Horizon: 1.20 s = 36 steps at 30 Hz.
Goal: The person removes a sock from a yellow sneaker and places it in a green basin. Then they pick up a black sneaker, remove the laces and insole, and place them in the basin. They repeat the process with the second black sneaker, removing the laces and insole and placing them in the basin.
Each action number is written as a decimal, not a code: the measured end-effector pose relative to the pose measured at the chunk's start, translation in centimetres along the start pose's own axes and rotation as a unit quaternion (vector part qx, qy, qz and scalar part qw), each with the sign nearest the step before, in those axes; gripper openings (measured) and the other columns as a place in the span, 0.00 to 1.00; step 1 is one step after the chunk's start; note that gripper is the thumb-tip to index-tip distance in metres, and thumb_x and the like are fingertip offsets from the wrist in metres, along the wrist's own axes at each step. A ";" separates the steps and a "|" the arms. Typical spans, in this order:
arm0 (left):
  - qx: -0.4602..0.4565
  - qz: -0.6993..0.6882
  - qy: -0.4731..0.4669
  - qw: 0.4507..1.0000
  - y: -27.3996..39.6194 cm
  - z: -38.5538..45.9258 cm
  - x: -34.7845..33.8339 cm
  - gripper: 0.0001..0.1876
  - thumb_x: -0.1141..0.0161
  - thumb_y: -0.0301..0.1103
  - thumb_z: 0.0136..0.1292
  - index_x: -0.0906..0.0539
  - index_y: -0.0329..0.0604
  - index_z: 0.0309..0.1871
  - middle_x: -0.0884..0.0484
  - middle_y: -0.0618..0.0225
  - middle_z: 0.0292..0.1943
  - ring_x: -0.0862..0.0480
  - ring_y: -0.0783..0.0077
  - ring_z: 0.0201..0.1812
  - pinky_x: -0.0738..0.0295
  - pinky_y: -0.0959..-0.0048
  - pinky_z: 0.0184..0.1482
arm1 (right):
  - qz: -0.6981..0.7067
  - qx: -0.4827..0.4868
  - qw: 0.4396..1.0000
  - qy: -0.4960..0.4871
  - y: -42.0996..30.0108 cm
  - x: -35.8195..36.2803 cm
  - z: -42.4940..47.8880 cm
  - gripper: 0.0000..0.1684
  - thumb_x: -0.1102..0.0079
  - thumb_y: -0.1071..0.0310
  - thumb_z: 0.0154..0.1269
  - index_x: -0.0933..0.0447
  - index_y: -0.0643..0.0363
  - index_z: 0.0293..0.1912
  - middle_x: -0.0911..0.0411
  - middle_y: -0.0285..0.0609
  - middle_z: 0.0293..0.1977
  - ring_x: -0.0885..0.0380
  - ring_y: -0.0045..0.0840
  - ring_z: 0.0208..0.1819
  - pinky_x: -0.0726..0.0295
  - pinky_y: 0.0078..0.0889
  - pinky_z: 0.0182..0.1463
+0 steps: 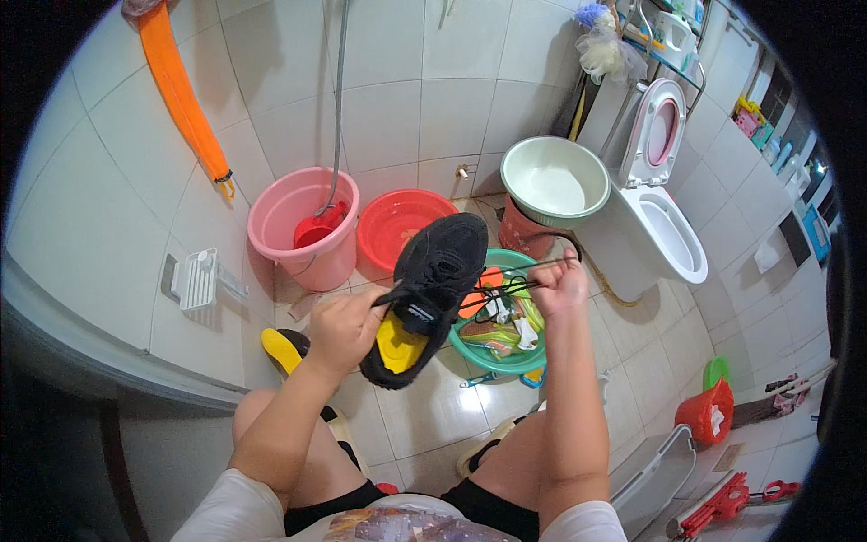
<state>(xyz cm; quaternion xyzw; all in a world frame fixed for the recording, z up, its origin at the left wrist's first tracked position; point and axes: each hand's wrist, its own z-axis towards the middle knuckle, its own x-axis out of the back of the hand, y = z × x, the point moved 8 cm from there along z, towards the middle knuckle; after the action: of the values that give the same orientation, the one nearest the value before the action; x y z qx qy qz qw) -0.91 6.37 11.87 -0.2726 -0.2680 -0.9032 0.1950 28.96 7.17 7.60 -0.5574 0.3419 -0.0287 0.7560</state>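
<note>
A black sneaker (443,251) hangs in front of me, its toe pointing away and its yellow insole (399,345) showing inside. At the shoe's left side, my left hand (347,328) is closed on a black lace or strap by the opening; which of the two, I cannot tell. My right hand (561,283) is shut on black shoelaces (504,288), which stretch from the shoe toward it, with a loose end curling above the fist. Below the laces, a green basin (498,366) holds several colourful items, partly hidden by the shoe and laces.
A pink bucket (332,264) and a red basin (379,234) stand by the wall. Behind my right hand, a white basin (555,176) rests on a red bucket beside the toilet (667,223). A brush (479,381) and a yellow insole (281,345) lie on the floor.
</note>
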 end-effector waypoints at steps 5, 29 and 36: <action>0.128 -0.096 -0.007 0.987 -2.0 -0.2 -1.4 0.08 0.43 0.31 0.58 0.18 0.39 0.37 0.19 0.55 0.26 0.19 0.56 0.27 0.26 0.67 0.31 | -0.189 0.172 0.966 -0.023 -2.1 0.5 0.1 0.18 0.48 0.65 0.64 0.37 0.56 0.19 0.42 0.30 0.11 0.45 0.16 0.13 0.46 0.22 0.18; 0.018 0.049 0.108 0.993 -2.0 0.3 3.2 0.06 0.41 0.28 0.57 0.19 0.38 0.36 0.19 0.58 0.29 0.19 0.57 0.32 0.25 0.68 0.35 | -0.503 -0.019 0.831 -0.237 2.4 -6.0 -6.1 0.23 0.38 0.51 0.56 0.26 0.65 0.32 0.25 0.49 0.28 0.24 0.37 0.31 0.27 0.36 0.34; -0.031 0.032 0.143 0.989 -0.2 0.7 2.0 0.08 0.41 0.26 0.55 0.20 0.35 0.39 0.19 0.55 0.34 0.18 0.55 0.37 0.24 0.66 0.41 | -0.503 0.115 0.840 -0.169 3.5 -11.2 -9.9 0.17 0.40 0.63 0.56 0.33 0.63 0.39 0.27 0.50 0.32 0.23 0.41 0.34 0.25 0.38 0.36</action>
<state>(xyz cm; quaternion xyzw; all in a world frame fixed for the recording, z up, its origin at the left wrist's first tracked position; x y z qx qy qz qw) -2.29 6.50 13.55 -0.1551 -0.2000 -0.9341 0.2517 13.77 5.15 8.56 -0.5584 -0.1245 -0.3498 0.7418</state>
